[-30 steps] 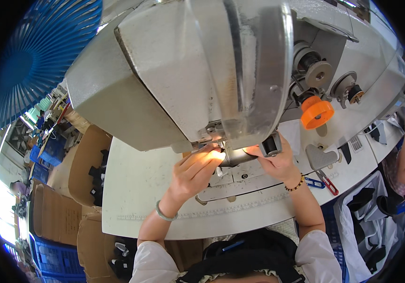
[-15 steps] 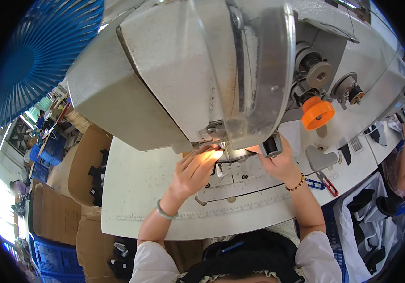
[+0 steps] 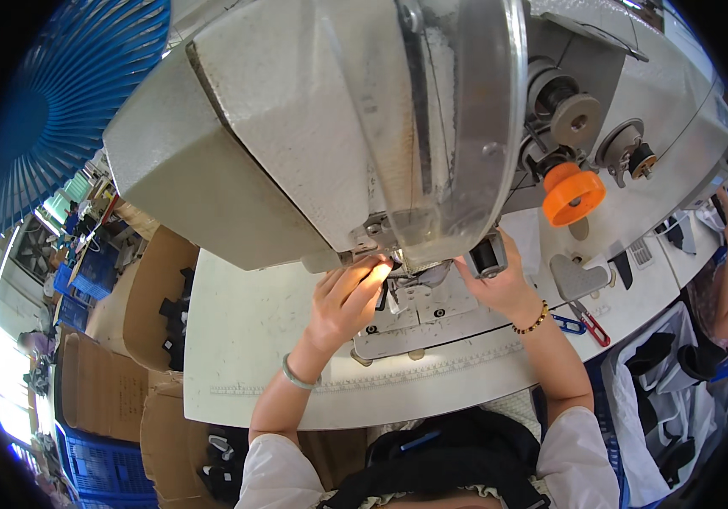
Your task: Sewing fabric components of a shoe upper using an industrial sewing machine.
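Note:
A large grey-white sewing machine (image 3: pixel 296 119) fills the upper middle, its needle area lit. My left hand (image 3: pixel 343 305) is just left of the needle area, fingers bent and pressed together, fingertips in the light. A small dark piece (image 3: pixel 382 295) shows beside those fingertips; what they pinch cannot be made out. My right hand (image 3: pixel 504 284) is on the other side, its thumb toward a small grey piece (image 3: pixel 434 275) under the machine head. A black cylindrical part (image 3: pixel 488 256) of the machine hides most of my right fingers. The metal plate (image 3: pixel 415 327) lies below both hands.
Red-handled snips (image 3: pixel 593 327), a blue-handled tool (image 3: pixel 567 324) and a grey rounded flat piece (image 3: pixel 580 278) lie right on the white table (image 3: pixel 253 339). Cardboard boxes (image 3: pixel 101 386) and a blue fan (image 3: pixel 41 110) stand left. A white bag (image 3: pixel 627 407) with dark pieces is lower right.
My right thumb and fingers have drawn back slightly to the right, away from the needle area. My left fingertips have shifted slightly, and a dark piece shows beside them. The whole view has shifted slightly.

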`<state>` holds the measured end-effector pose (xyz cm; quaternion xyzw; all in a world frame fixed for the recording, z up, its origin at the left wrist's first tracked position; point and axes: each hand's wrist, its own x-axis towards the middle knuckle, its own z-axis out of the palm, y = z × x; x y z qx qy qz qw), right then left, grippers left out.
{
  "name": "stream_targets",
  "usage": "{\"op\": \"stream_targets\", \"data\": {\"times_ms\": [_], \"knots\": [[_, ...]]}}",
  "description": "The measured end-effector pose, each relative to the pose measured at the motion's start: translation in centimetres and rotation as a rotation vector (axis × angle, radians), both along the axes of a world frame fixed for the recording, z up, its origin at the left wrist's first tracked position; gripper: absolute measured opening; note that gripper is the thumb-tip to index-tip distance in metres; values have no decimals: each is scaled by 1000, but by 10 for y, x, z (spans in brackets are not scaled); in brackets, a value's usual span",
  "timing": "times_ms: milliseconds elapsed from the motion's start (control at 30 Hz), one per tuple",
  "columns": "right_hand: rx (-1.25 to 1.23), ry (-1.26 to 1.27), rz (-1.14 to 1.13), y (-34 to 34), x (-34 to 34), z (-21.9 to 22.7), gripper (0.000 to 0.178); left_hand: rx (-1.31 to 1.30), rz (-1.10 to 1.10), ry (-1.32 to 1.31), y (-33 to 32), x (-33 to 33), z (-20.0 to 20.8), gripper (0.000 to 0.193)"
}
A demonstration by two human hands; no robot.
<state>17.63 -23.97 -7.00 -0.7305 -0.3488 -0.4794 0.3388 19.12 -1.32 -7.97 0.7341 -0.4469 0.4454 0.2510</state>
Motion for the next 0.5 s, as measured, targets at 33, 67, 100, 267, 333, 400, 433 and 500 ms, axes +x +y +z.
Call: {"op": "stream_targets", "data": {"times_ms": [33, 67, 100, 267, 333, 400, 433, 500], "knots": [[-35, -23, -32, -1, 0, 0, 22, 23, 10, -3, 1, 0, 2, 35], [-34, -24, -33, -2, 0, 1, 22, 46, 21, -5, 1, -1, 3, 35], [-31, -27, -17, -3, -1, 3, 22, 46, 19, -7, 0, -2, 5, 35], [21, -67, 36, 0, 3, 9, 20, 36, 36, -29, 0, 0, 1, 36], [58, -74, 21, 0, 2, 7, 18, 34, 36, -33, -1, -1, 2, 35], [49, -38, 0, 0, 1, 7, 17, 32, 31, -30, -1, 0, 1, 35], [40, -6, -18, 0, 0, 7, 16, 14, 38, -27, 0, 3, -2, 35], [55, -27, -6, 1, 1, 9, 16, -5, 43, -25, -1, 4, -4, 34]]}}
